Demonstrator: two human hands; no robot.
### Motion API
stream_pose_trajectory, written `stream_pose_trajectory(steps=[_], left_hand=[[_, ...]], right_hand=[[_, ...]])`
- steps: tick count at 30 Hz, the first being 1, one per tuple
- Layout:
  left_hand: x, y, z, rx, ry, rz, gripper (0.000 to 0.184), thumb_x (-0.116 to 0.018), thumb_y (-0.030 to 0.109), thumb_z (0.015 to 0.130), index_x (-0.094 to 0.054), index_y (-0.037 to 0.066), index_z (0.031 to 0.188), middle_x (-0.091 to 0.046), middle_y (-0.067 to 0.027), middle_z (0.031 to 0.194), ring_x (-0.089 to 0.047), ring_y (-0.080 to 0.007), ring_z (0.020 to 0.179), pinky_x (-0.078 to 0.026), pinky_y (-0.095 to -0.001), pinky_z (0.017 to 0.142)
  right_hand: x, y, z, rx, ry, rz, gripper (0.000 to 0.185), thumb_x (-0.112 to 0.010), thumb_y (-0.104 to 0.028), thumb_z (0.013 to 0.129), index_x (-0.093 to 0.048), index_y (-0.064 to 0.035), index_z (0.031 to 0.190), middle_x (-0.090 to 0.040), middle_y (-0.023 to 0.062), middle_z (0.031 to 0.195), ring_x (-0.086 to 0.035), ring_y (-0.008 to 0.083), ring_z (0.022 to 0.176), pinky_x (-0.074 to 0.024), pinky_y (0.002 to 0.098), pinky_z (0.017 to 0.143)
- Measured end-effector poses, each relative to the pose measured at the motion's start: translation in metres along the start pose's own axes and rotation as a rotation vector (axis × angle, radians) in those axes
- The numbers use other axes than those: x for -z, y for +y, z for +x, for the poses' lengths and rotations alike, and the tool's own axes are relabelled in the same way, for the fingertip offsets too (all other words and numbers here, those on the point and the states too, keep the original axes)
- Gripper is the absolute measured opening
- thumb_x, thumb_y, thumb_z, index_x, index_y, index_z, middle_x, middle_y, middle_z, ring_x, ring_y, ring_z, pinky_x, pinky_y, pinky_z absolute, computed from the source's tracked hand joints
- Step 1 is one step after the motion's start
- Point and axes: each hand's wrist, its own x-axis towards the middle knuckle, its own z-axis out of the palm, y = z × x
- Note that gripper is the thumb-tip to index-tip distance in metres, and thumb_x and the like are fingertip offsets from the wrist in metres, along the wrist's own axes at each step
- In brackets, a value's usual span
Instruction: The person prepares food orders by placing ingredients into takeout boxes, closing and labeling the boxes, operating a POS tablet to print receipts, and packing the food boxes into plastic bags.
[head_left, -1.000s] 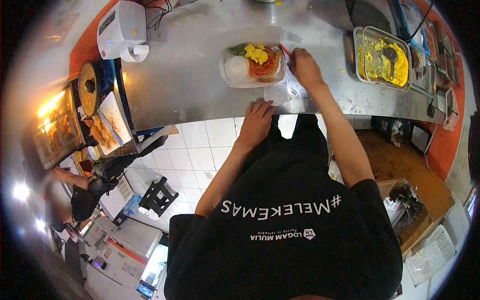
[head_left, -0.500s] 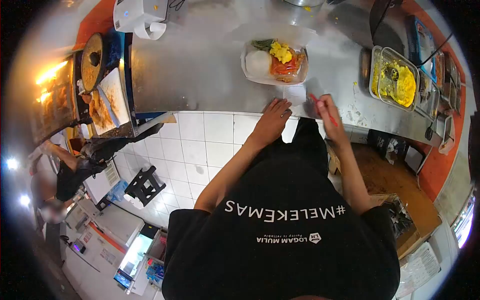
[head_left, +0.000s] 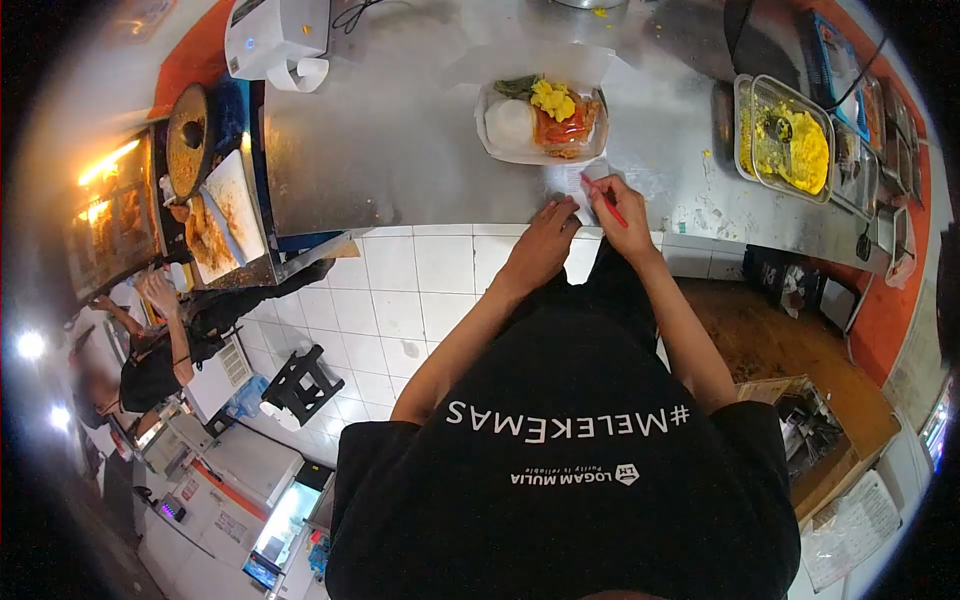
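Observation:
A red pen (head_left: 614, 212) is gripped in my right hand (head_left: 630, 225), its tip on a small white paper slip (head_left: 572, 181) at the counter's front edge. My left hand (head_left: 541, 243) rests with its fingers laid on the slip's lower left part, holding no object. Just beyond the slip stands an open white paper food box (head_left: 520, 156). Inside it are a white mound of rice (head_left: 509, 128), yellow crumbly food (head_left: 553, 98), green leaves (head_left: 516, 86) and a reddish piece of food (head_left: 562, 130).
On the steel counter (head_left: 400, 150), a wire-mesh basket (head_left: 745, 150) of yellow food stands at right and a white printer (head_left: 280, 40) at far left. Left are a cutting board (head_left: 245, 190) with a knife and a flaming stove (head_left: 105, 200). Another person (head_left: 165, 350) works there.
My right hand has moved left with the red pen, bringing its tip onto the slip. My left hand stays nearly in place. The other person's arms have shifted near the stove.

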Motion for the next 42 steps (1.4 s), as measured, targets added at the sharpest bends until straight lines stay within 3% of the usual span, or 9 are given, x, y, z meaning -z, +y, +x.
stream_pose_trajectory(steps=[10, 14, 20, 23, 26, 30, 32, 38, 42], left_hand=[[0.005, -0.007, 0.0, -0.038, 0.016, -0.06, 0.032, -0.06, 0.001, 0.08, -0.058, -0.004, 0.112, -0.055, -0.0189, 0.124, -0.049, -0.0363, 0.124, -0.037, -0.0451, 0.11], [0.035, -0.016, 0.013, -0.05, -0.001, -0.187, 0.032, -0.062, 0.002, 0.08, -0.058, -0.003, 0.111, -0.055, -0.018, 0.125, -0.048, -0.0374, 0.124, -0.037, -0.0454, 0.108], [0.166, -0.043, 0.093, 0.088, 0.828, 0.107, 0.072, -0.069, 0.009, 0.081, -0.036, 0.006, 0.145, -0.05, -0.023, 0.133, -0.045, -0.0357, 0.129, -0.038, -0.045, 0.106], [0.194, -0.053, 0.105, 0.331, 0.343, -0.375, 0.073, -0.073, 0.016, 0.081, -0.037, 0.007, 0.144, -0.038, -0.0259, 0.143, -0.041, -0.04, 0.13, -0.036, -0.0451, 0.107], [0.17, -0.083, 0.075, 0.157, 0.022, 0.029, 0.076, -0.075, 0.026, 0.081, -0.034, 0.007, 0.143, -0.027, -0.0298, 0.148, -0.033, -0.0454, 0.134, -0.033, -0.0485, 0.109], [0.11, -0.072, 0.041, 0.211, 0.09, 0.107, 0.081, -0.079, 0.031, 0.077, -0.035, 0.006, 0.14, -0.023, -0.0318, 0.149, -0.031, -0.0467, 0.135, -0.032, -0.0486, 0.11], [0.086, -0.077, 0.044, 0.198, 0.251, -0.333, 0.08, -0.082, 0.029, 0.074, -0.037, 0.006, 0.136, -0.023, -0.0317, 0.148, -0.028, -0.0458, 0.137, -0.03, -0.0481, 0.112], [0.067, -0.089, 0.051, 0.185, 0.384, -0.78, 0.082, -0.079, 0.016, 0.074, -0.034, 0.007, 0.142, -0.029, -0.0228, 0.149, -0.027, -0.042, 0.137, -0.03, -0.0476, 0.112], [0.074, -0.078, 0.057, 0.276, 0.433, -0.434, 0.059, -0.061, 0.023, 0.089, -0.039, 0.006, 0.141, -0.037, -0.0284, 0.137, -0.035, -0.0433, 0.129, -0.03, -0.0482, 0.11]], right_hand=[[0.004, 0.008, -0.012, 0.035, 0.02, 0.037, 0.011, -0.059, -0.009, 0.093, -0.06, 0.0008, 0.097, -0.062, 0.0113, 0.071, -0.057, 0.016, 0.063, -0.0462, 0.0303, 0.061], [0.022, 0.004, 0.0, 0.218, 0.192, -0.414, 0.031, -0.06, -0.004, 0.088, -0.054, 0.0021, 0.118, -0.059, 0.02, 0.107, -0.06, 0.0303, 0.095, -0.0485, 0.038, 0.085], [0.05, -0.091, 0.077, 0.297, 0.317, -0.528, 0.07, -0.066, -0.002, 0.08, -0.034, 0.0003, 0.143, -0.043, 0.026, 0.136, -0.043, 0.0408, 0.127, -0.0376, 0.0441, 0.105], [0.051, -0.122, 0.118, 0.101, 0.057, -0.399, 0.074, -0.071, -0.012, 0.079, -0.036, -0.0004, 0.144, -0.042, 0.0293, 0.137, -0.043, 0.0423, 0.127, -0.0371, 0.045, 0.105], [0.053, -0.11, 0.106, 0.031, -0.411, -0.747, 0.088, -0.078, -0.02, 0.076, -0.03, -0.0149, 0.149, -0.032, 0.029, 0.146, -0.036, 0.0429, 0.133, -0.0349, 0.0485, 0.107], [0.01, -0.061, 0.053, 0.101, -0.278, -0.782, 0.097, -0.083, -0.022, 0.07, -0.028, -0.0218, 0.151, -0.017, 0.0289, 0.153, -0.026, 0.0452, 0.139, -0.0337, 0.0478, 0.109], [-0.015, -0.044, 0.053, 0.069, -0.069, -0.193, 0.101, -0.086, -0.022, 0.066, -0.03, -0.0206, 0.15, -0.005, 0.0264, 0.156, -0.016, 0.0449, 0.143, -0.0316, 0.0468, 0.112], [-0.002, -0.025, 0.055, 0.057, -0.076, 0.071, 0.071, -0.073, -0.013, 0.083, -0.038, -0.0136, 0.145, -0.021, 0.0176, 0.151, -0.032, 0.0331, 0.138, -0.0355, 0.0436, 0.111], [0.021, -0.032, 0.071, -0.051, -0.082, 0.183, 0.047, -0.044, -0.027, 0.103, -0.04, -0.0022, 0.142, -0.037, 0.0127, 0.146, -0.038, 0.025, 0.133, -0.027, 0.0372, 0.113]])
